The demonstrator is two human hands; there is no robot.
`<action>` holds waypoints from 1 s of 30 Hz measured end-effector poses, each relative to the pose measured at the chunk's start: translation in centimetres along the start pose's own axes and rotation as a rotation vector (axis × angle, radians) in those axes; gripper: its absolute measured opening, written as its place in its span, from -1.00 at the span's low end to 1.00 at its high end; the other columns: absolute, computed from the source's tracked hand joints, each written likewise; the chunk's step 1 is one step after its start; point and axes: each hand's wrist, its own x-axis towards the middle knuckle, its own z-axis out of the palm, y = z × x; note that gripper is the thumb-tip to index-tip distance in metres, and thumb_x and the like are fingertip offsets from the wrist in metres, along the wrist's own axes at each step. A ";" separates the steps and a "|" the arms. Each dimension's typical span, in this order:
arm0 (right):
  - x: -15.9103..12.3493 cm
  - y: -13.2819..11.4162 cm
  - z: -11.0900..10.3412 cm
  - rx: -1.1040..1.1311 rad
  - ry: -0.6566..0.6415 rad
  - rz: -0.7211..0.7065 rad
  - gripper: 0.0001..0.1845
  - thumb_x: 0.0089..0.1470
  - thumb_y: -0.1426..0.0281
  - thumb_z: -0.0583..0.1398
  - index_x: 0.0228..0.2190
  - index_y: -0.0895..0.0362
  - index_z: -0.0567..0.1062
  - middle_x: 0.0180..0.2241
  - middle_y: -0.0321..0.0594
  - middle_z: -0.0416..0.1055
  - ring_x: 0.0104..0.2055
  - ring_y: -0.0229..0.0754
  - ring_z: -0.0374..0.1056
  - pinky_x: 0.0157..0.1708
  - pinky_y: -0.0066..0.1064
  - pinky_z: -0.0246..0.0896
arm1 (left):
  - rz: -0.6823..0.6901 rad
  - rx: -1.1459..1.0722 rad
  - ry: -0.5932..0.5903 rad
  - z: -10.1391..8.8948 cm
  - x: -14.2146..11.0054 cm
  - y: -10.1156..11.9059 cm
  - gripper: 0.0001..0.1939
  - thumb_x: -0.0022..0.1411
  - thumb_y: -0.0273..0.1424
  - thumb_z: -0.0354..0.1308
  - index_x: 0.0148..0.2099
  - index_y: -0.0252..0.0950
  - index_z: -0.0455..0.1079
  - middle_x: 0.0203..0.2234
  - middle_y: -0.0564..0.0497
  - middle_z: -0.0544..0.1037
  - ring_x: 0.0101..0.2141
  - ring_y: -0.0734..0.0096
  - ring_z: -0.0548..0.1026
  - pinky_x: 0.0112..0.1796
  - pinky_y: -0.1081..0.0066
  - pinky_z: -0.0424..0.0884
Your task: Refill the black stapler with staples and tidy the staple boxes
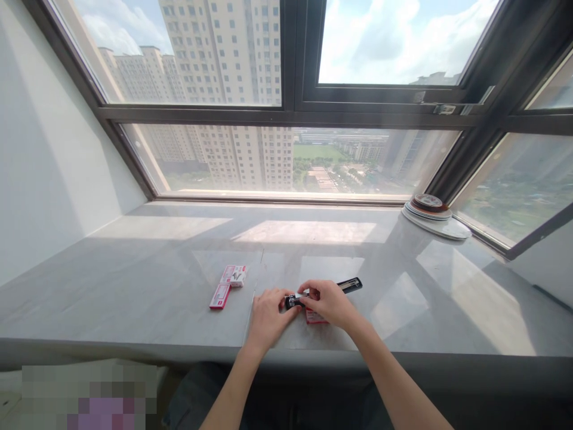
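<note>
A black stapler [350, 285] lies opened out on the stone sill, its metal channel showing at the right end. My left hand [270, 315] is closed on the stapler's left end, thumb in front and fingers behind. Over its middle, my right hand [329, 303] pinches a small silvery piece that looks like a strip of staples [303, 294], held against the stapler. The right hand hides much of the stapler's middle. Under that hand, a pink-and-white box [317, 317] lies partly covered.
Left of my hands lie a white box with a picture [239, 276] and pink-and-white boxes [220, 297]. A stack of round plates or mats [428, 210] sits in the far right corner. The dark window frame [286, 116] borders the sill [147, 280] at the back.
</note>
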 end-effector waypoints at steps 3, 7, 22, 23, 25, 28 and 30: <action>-0.1 -0.3 0.1 -0.015 0.002 0.016 -0.82 0.15 0.24 0.26 -0.23 0.02 0.60 -0.54 -0.38 0.32 -0.48 -0.28 0.22 -0.46 -0.45 -0.05 | -0.005 -0.001 -0.005 0.0 0.0 0.1 -0.79 0.25 -0.16 0.23 -0.10 -0.04 0.53 -0.38 0.07 0.53 -0.24 0.24 0.44 -0.21 0.31 0.16; -0.1 -0.6 0.0 -0.053 -0.011 0.034 -0.81 0.15 0.26 0.26 -0.21 0.03 0.60 -0.53 -0.38 0.33 -0.48 -0.28 0.22 -0.46 -0.45 -0.07 | -0.015 -0.004 -0.009 0.0 0.0 0.2 -0.78 0.24 -0.16 0.23 -0.09 -0.05 0.53 -0.39 0.07 0.53 -0.25 0.24 0.44 -0.21 0.31 0.17; -5.8 1.5 -1.8 0.260 -0.004 0.189 -0.62 0.24 0.06 0.17 -0.08 0.05 0.51 -0.51 -0.37 0.32 -0.46 -0.26 0.21 -0.46 -0.45 0.02 | -0.023 -0.038 -0.022 0.4 0.5 -0.1 -0.72 0.23 -0.09 0.24 -0.06 -0.04 0.53 -0.42 0.09 0.52 -0.28 0.25 0.46 -0.20 0.30 0.19; -6.5 2.6 -2.3 0.314 0.007 0.259 -0.58 0.23 0.01 0.17 -0.15 0.08 0.52 -0.54 -0.37 0.27 -0.49 -0.28 0.17 -0.49 -0.45 -0.01 | -0.025 -0.046 -0.026 0.4 0.5 -0.1 -0.72 0.22 -0.09 0.24 -0.06 -0.04 0.54 -0.42 0.09 0.52 -0.29 0.25 0.46 -0.20 0.30 0.19; -7.4 4.7 -3.7 0.424 -0.027 0.413 -0.47 0.16 -0.09 0.19 -0.18 0.12 0.51 -0.59 -0.42 0.18 -0.57 -0.32 0.05 -0.57 -0.47 -0.11 | -0.030 -0.068 -0.041 0.3 0.7 -0.1 -0.72 0.23 -0.09 0.24 -0.06 -0.03 0.54 -0.43 0.10 0.51 -0.29 0.26 0.46 -0.20 0.30 0.18; -7.0 6.0 -5.5 0.584 0.029 0.476 -0.34 0.09 -0.16 0.21 -0.04 0.12 0.46 -0.57 -0.43 0.19 -0.62 -0.38 -0.07 -0.62 -0.47 -0.22 | -0.029 -0.094 -0.060 0.2 0.9 0.0 -0.74 0.22 -0.11 0.25 -0.06 -0.01 0.54 -0.44 0.13 0.51 -0.30 0.28 0.47 -0.20 0.31 0.17; -5.5 5.4 -5.8 0.627 0.094 0.398 -0.32 0.08 -0.16 0.21 -0.03 0.14 0.46 -0.54 -0.39 0.23 -0.61 -0.37 -0.04 -0.61 -0.46 -0.18 | -0.031 -0.100 -0.059 0.1 1.0 0.1 -0.76 0.21 -0.13 0.26 -0.08 0.00 0.55 -0.45 0.14 0.51 -0.30 0.29 0.48 -0.21 0.32 0.17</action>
